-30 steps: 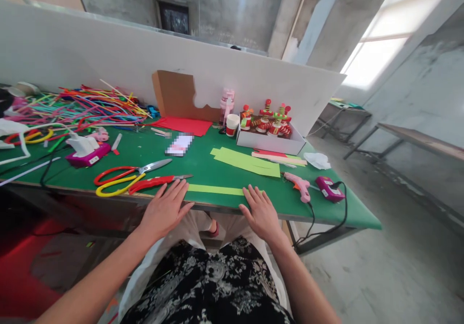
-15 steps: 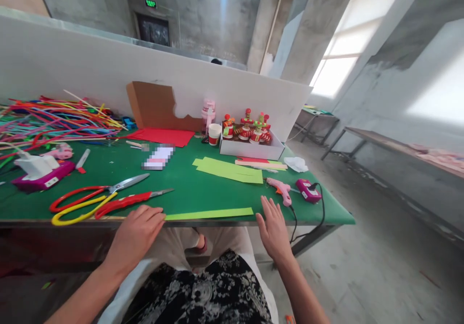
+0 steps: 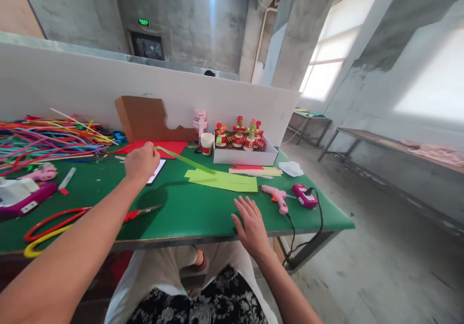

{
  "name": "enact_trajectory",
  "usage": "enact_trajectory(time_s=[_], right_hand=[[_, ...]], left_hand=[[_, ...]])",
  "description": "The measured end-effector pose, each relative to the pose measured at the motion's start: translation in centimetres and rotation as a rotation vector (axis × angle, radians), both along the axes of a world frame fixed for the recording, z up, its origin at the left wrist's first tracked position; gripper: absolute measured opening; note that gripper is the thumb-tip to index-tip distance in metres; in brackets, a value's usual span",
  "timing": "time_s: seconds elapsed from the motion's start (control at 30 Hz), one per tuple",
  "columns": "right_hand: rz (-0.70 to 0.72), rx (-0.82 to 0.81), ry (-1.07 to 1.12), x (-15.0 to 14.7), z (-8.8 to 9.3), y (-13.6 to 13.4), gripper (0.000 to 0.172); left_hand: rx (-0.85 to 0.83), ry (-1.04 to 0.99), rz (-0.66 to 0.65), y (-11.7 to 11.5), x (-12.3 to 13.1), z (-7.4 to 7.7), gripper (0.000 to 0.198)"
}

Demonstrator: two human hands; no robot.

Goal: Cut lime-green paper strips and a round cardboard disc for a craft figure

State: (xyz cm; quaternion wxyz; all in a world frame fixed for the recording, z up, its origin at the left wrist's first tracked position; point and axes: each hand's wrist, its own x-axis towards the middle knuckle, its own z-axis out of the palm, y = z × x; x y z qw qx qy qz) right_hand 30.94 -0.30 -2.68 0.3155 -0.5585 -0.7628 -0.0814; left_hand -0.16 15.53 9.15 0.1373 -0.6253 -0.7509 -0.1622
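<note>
My left hand (image 3: 142, 161) is raised over the left middle of the table, its fingers closed on one end of a narrow light-green paper strip (image 3: 184, 160). The strip slants down to the right, its far end over the wider light-green paper pieces (image 3: 221, 181). My right hand (image 3: 250, 225) lies with fingers spread at the table's front edge, holding nothing. To its right is a pink hot glue gun (image 3: 276, 197). Below my left arm are large scissors (image 3: 54, 220) with red and yellow handles, partly hidden, and a red-handled tool (image 3: 139, 212) with a pointed metal end.
A white box (image 3: 246, 156) holds several small red and green figures. Beside it stand a paper cup (image 3: 207, 143) and a pink bottle (image 3: 200, 123). Colourful pipe cleaners (image 3: 47, 138) pile up at left. Purple power blocks (image 3: 305, 196) sit at both sides; a phone (image 3: 158, 171) lies near my left hand.
My left hand has lifted the green strip from the table's front edge and carried it forward and up. My right hand has shifted slightly left. The view has tilted up a little.
</note>
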Motion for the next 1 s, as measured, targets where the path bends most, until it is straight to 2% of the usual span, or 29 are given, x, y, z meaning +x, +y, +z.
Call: enact_trajectory(time_s=[0.1, 0.2, 0.27, 0.37, 0.5, 0.67, 0.83, 1.0], right_hand=[[-0.025, -0.050, -0.021, -0.2, -0.2, 0.6, 0.043], [-0.047, -0.101, -0.047, -0.5, -0.2, 0.6, 0.047], [-0.056, -0.131, -0.058, -0.7, 0.0, 0.5, 0.049], [-0.065, -0.150, -0.058, -0.9, 0.2, 0.4, 0.050], [-0.077, -0.138, -0.044, -0.9, 0.1, 0.4, 0.049], [-0.078, -0.145, -0.038, -0.8, -0.1, 0.3, 0.050], [-0.075, -0.167, -0.031, -0.9, 0.0, 0.1, 0.051], [-0.075, -0.172, -0.006, -0.9, 0.0, 0.1, 0.051]], left_hand=[[-0.079, 0.069, -0.005, -0.1, 0.0, -1.7, 0.038], [-0.174, 0.171, -0.114, -1.4, 0.4, -4.3, 0.027], [-0.231, 0.228, -0.183, -1.7, 0.9, -5.4, 0.027], [-0.298, 0.271, -0.258, -0.7, 2.6, -5.6, 0.029], [-0.361, 0.280, -0.422, 2.2, 6.4, -5.5, 0.034], [-0.464, 0.281, -0.559, 5.0, 10.8, -6.9, 0.037], [-0.502, 0.276, -0.569, 6.1, 11.6, -7.6, 0.036], [-0.419, 0.273, -0.560, 5.3, 11.1, -7.5, 0.033]])
